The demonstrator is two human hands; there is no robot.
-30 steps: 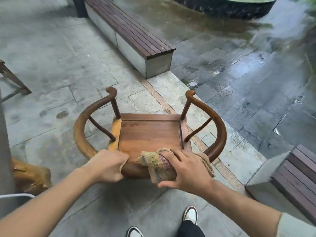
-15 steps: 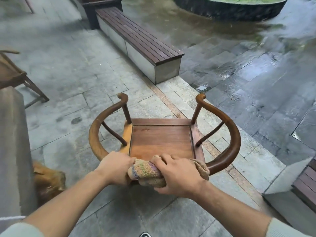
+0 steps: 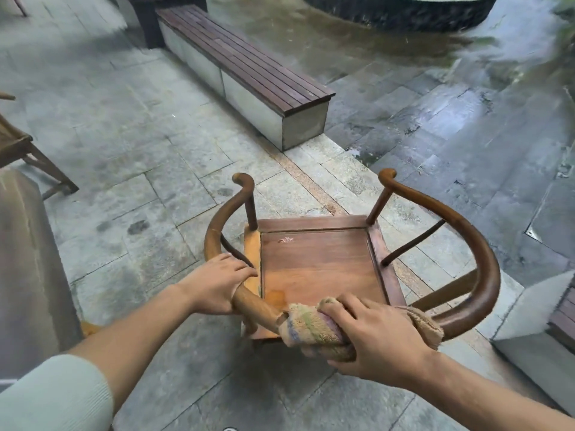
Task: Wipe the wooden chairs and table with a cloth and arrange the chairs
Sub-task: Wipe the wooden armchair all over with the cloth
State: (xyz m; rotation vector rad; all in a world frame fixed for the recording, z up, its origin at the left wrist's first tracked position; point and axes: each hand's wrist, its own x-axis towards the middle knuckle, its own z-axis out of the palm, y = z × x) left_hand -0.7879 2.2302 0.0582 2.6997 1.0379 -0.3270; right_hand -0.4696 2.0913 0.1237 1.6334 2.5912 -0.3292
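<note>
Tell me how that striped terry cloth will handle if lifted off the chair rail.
The striped terry cloth likely goes floppy: it already drapes around the curved wooden chair rail under the right hand. Probably light, unlikely to slip. Wet paving suggests it may be damp.

The wooden chair (image 3: pixel 320 265) stands upright on the stone paving, seen from behind and above. Its flat square seat is reddish brown with a paler orange strip along the left edge, and a rounded horseshoe rail curves round the back into two curled arm ends. A worn, faded striped cloth (image 3: pixel 314 328) is bunched over the rear of that rail, wrapped against the wood.
</note>
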